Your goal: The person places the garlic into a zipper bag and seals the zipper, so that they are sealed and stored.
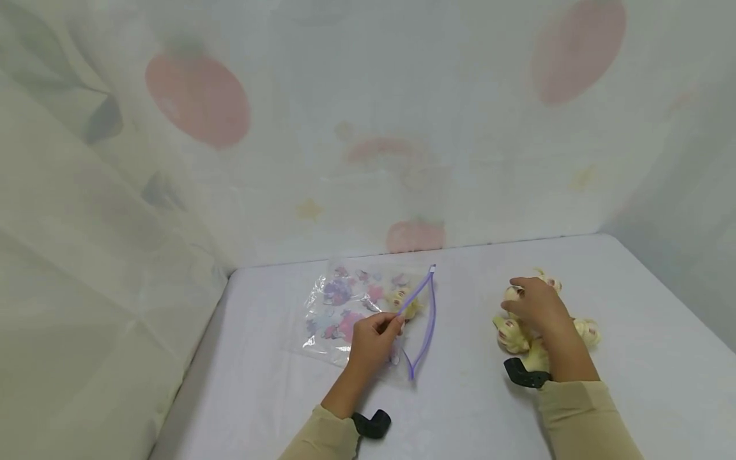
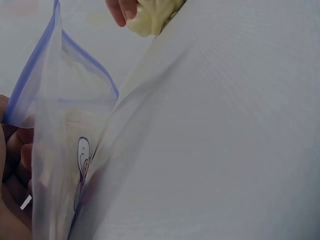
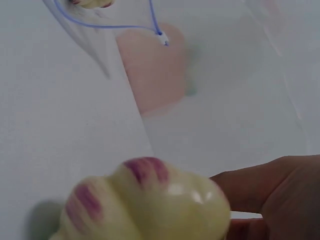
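Observation:
My left hand [image 1: 372, 342] pinches the purple-edged mouth of a clear zip bag [image 1: 319, 316] printed with pink and purple figures. The bag lies on the table with its mouth gaping to the right, as the purple zip strip [image 2: 30, 75] also shows in the left wrist view. One garlic bulb [image 1: 409, 305] sits inside, near the opening. My right hand [image 1: 543, 306] grips a pale yellow garlic bulb [image 3: 150, 200] with purple streaks, its fingers bent around the side. Around that hand lie more bulbs, among them one at its left [image 1: 512, 335] and one at its right [image 1: 588, 332].
A white cloth covers the table [image 1: 466, 409]. Behind it hangs a pale curtain [image 1: 477, 179] with strawberry prints, and more cloth [image 1: 103, 287] closes off the left side. A black wrist mount [image 1: 374, 423] is on the left wrist, another [image 1: 526, 374] on the right.

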